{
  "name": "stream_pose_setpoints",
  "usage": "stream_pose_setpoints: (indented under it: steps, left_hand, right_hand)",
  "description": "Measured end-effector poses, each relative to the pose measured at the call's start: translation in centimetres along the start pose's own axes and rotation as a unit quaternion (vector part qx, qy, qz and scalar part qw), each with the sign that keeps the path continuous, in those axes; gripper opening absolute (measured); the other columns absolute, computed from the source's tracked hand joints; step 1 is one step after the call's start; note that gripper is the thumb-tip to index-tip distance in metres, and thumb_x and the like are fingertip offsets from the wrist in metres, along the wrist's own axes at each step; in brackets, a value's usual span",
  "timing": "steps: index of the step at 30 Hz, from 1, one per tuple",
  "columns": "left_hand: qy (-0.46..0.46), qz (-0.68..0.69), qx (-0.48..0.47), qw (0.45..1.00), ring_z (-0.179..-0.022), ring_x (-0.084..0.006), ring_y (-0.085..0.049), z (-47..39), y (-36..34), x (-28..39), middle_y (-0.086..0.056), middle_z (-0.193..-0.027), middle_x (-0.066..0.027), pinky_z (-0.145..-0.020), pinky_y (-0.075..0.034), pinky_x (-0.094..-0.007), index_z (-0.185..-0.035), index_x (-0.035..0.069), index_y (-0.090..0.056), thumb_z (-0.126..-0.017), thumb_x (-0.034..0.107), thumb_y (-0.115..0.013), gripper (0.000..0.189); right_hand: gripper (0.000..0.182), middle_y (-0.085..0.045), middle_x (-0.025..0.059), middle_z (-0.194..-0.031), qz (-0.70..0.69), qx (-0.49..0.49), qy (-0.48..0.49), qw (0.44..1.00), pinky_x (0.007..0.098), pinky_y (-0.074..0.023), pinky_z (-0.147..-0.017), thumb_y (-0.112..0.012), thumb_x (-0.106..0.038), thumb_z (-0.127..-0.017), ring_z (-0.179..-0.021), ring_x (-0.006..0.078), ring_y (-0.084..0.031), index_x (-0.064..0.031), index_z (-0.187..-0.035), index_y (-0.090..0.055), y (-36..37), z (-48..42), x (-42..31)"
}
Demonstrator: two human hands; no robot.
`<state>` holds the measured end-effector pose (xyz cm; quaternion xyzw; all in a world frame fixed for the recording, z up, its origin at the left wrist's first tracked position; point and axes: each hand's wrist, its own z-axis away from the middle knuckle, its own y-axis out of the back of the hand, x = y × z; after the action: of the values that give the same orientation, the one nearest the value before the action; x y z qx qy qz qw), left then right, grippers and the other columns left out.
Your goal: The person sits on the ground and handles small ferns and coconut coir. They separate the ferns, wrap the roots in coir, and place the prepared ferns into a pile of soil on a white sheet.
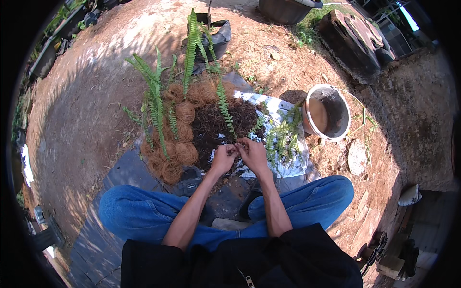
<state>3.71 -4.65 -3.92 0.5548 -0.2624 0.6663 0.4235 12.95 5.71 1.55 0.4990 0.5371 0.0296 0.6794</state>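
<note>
My left hand (224, 158) and my right hand (252, 153) meet at the base of a fern frond (225, 109), fingertips pinched together on it. Its leafy part points away from me, over dark soil mixed with fibres (225, 118) on a white sheet (281, 104). Round coconut-fibre balls (185, 132), several with upright fern fronds (157, 108), lie to the left and behind the soil. Loose fern cuttings (284, 140) lie on the sheet to the right. What exactly lies between my fingertips is too small to tell.
A bucket (327, 112) with brownish liquid stands to the right of the sheet. Behind the balls is a black plastic grow bag (219, 34). A dark tub (284, 10) and a large block (351, 43) stand farther off. A flat pale stone (357, 157) lies right of my knees.
</note>
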Motion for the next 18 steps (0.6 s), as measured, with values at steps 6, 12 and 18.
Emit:
stream_pose_setpoints:
  steps: [6, 12, 18]
  left_hand:
    - [0.047, -0.029, 0.002, 0.998, -0.08, -0.0109, -0.064, 0.2, 0.2, 1.0, -0.071, -0.085, -0.0067, -0.073, -0.049, -0.0285, -0.092, -0.004, -0.068, -0.086, 0.005, -0.065, 0.011]
    - [0.047, 0.001, 0.057, 0.997, -0.079, -0.0106, -0.065, -0.3, 0.0, -1.9, -0.072, -0.085, -0.0072, -0.072, -0.05, -0.027, -0.09, -0.003, -0.069, -0.088, 0.008, -0.066, 0.012]
    - [0.064, -0.001, 0.055, 0.996, -0.076, -0.0093, -0.064, -0.6, 0.1, -1.7, -0.071, -0.082, -0.0064, -0.069, -0.049, -0.0255, -0.089, -0.003, -0.069, -0.087, 0.008, -0.067, 0.011]
  right_hand:
    - [0.015, -0.052, 0.0062, -0.056, -0.03, 0.009, -0.039, 0.999, 0.0313, -0.0359, -0.048, -0.067, -0.016, -0.086, -0.047, 0.014, -0.044, -0.0017, -0.086, -0.065, 0.3, -0.1, 0.3]
    - [0.011, -0.052, -0.0039, -0.061, -0.459, -0.054, -0.175, 0.869, 0.0245, -0.0333, -0.049, -0.059, -0.011, -0.092, -0.05, 0.0055, -0.04, -0.0025, -0.085, -0.059, 2.9, -1.0, 0.9]
    - [0.017, -0.041, -0.0066, -0.056, -0.355, -0.068, -0.215, 0.907, 0.0228, -0.0273, -0.046, -0.06, -0.02, -0.094, -0.047, 0.0033, -0.032, -0.0052, -0.087, -0.058, 4.1, -0.9, 0.3]
